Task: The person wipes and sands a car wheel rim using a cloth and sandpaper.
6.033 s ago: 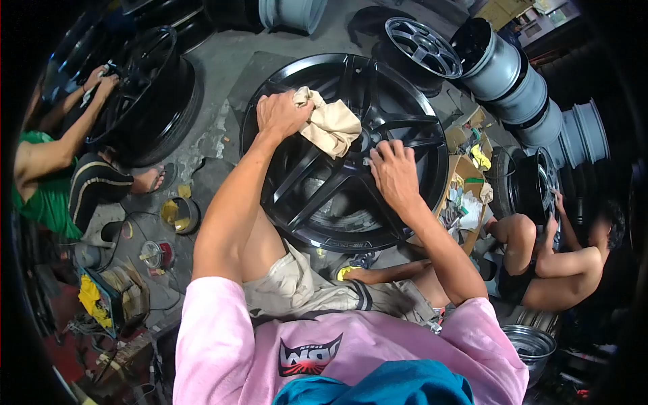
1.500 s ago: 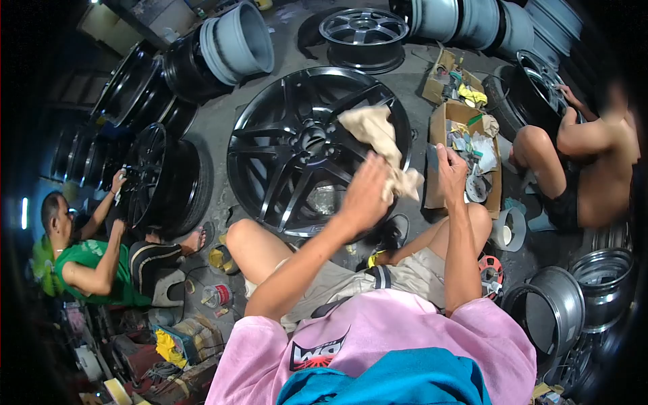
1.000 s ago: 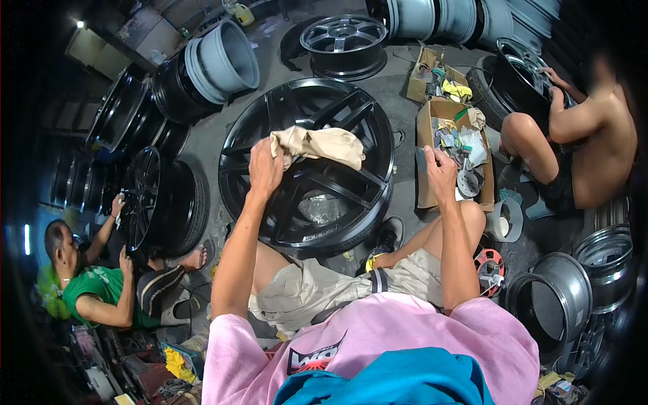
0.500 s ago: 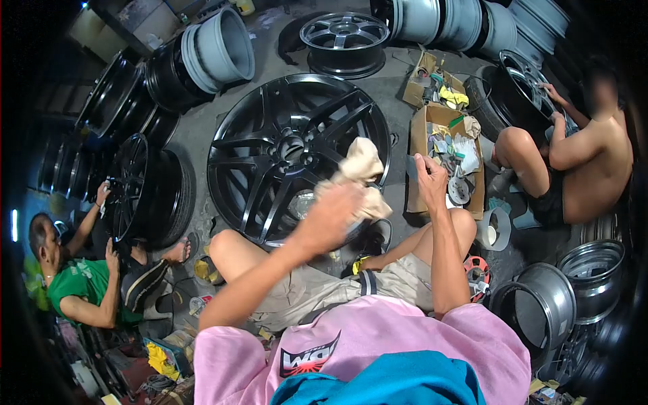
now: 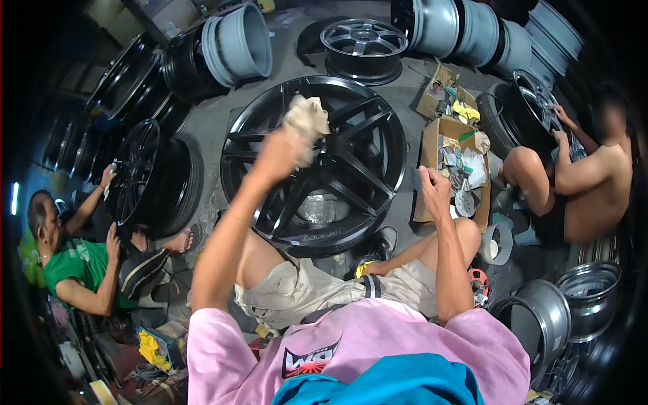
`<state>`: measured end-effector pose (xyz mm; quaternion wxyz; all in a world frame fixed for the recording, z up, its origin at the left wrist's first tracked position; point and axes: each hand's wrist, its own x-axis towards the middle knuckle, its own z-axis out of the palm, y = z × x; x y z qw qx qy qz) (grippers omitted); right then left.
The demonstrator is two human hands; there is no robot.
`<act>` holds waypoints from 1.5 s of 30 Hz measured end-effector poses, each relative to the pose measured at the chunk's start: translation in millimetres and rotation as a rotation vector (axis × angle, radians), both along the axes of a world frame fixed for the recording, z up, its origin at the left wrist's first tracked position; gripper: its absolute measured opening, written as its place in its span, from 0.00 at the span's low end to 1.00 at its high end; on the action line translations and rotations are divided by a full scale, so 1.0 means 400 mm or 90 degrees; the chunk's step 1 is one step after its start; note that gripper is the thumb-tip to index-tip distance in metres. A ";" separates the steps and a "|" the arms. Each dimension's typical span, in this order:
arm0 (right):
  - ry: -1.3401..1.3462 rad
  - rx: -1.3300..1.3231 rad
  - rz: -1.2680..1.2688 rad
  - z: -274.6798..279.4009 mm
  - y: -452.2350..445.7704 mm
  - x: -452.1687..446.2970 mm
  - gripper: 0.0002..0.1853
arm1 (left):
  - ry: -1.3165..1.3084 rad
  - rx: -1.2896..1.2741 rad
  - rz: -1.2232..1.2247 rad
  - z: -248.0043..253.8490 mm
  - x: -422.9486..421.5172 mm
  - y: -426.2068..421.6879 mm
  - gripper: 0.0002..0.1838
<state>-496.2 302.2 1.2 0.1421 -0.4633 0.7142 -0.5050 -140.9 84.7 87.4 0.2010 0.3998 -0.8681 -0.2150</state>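
If grit lurks in the beige cloth [image 5: 309,120], bunched in the left hand [image 5: 278,156], scratches could mar the black alloy wheel [image 5: 356,172], upper centre; right hand [image 5: 436,192], narrow pinch, dark unidentifiable piece [image 5: 416,178]

A crumpled beige cloth [image 5: 309,120], blurred, is towards eleven o'clock across the face-up, black, spoked wheel [image 5: 356,162].

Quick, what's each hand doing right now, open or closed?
Left hand: closed on a beige cloth, over the black wheel.
Right hand: pinched shut on a thin grey piece.
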 end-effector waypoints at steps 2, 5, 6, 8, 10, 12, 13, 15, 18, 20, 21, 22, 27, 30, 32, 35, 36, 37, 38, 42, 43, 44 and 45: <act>-0.010 0.000 0.013 -0.017 -0.007 0.000 0.21 | -0.164 -0.011 -0.098 -0.199 -0.086 0.080 0.19; -0.011 0.021 0.020 -0.023 0.008 -0.002 0.21 | -0.126 -0.128 0.008 -0.153 -0.166 0.227 0.24; -0.025 0.037 0.025 -0.025 0.015 0.002 0.21 | -0.121 -0.118 0.040 -0.156 -0.171 0.227 0.25; -0.002 0.017 0.035 -0.024 0.010 0.005 0.20 | -0.137 -0.115 0.031 -0.148 -0.162 0.225 0.24; 0.012 0.065 0.031 -0.019 0.004 0.001 0.20 | -0.146 -0.119 0.017 -0.114 -0.152 0.209 0.23; -0.011 0.062 0.034 -0.018 0.004 0.007 0.20 | -0.235 -0.079 -0.069 -0.080 -0.126 0.185 0.21; -0.011 0.065 0.039 -0.012 0.005 0.010 0.21 | -0.225 -0.111 -0.088 -0.081 -0.122 0.174 0.21; -0.013 0.070 0.038 -0.014 0.018 0.008 0.21 | -0.229 -0.096 -0.108 -0.068 -0.134 0.161 0.22; 0.019 0.082 0.040 -0.051 0.033 -0.024 0.22 | -0.225 0.074 -0.172 0.008 -0.147 0.114 0.26; -0.123 0.046 -0.014 -0.081 0.035 -0.034 0.23 | -0.176 0.113 -0.179 0.031 -0.085 0.033 0.26; -0.250 0.014 0.000 -0.059 0.036 -0.025 0.26 | -0.208 0.111 -0.097 0.073 -0.046 -0.006 0.25; -0.315 0.017 0.003 -0.088 0.028 -0.045 0.29 | -0.174 0.027 -0.055 0.117 0.002 -0.054 0.30; -0.385 0.018 0.033 -0.013 0.010 -0.009 0.31 | 0.214 -0.195 0.260 0.339 0.109 -0.180 0.24; -0.309 0.034 0.047 0.039 0.007 0.029 0.31 | 0.306 -0.232 0.323 0.318 0.075 -0.213 0.25; -0.288 0.032 0.035 0.049 -0.003 0.041 0.29 | 0.190 -0.186 0.282 0.204 0.050 -0.248 0.25; -0.164 -0.028 0.127 0.113 -0.035 0.063 0.21 | -0.053 -0.114 0.171 0.015 0.027 -0.239 0.29; -0.160 -0.022 0.130 0.134 -0.053 0.073 0.21 | -0.084 -0.055 0.133 -0.011 0.025 -0.214 0.31; 0.015 -0.044 0.191 0.147 -0.071 0.083 0.18 | -0.088 -0.030 0.154 -0.003 0.014 -0.177 0.31; 0.187 -0.065 0.251 0.162 -0.087 0.102 0.17 | -0.064 -0.138 0.143 -0.015 0.017 -0.148 0.31; 0.361 -0.040 0.385 0.170 -0.191 0.200 0.14 | 0.046 -0.248 0.089 0.029 0.020 -0.060 0.21; 0.430 -0.052 0.426 0.149 -0.226 0.213 0.14 | 0.058 -0.204 0.079 0.035 0.018 -0.031 0.16; 0.430 -0.049 0.438 0.145 -0.255 0.229 0.14 | 0.059 -0.176 0.069 0.040 0.014 0.009 0.15; 0.527 -0.029 0.476 0.144 -0.282 0.243 0.15 | 0.018 -0.083 0.053 0.050 0.014 0.049 0.14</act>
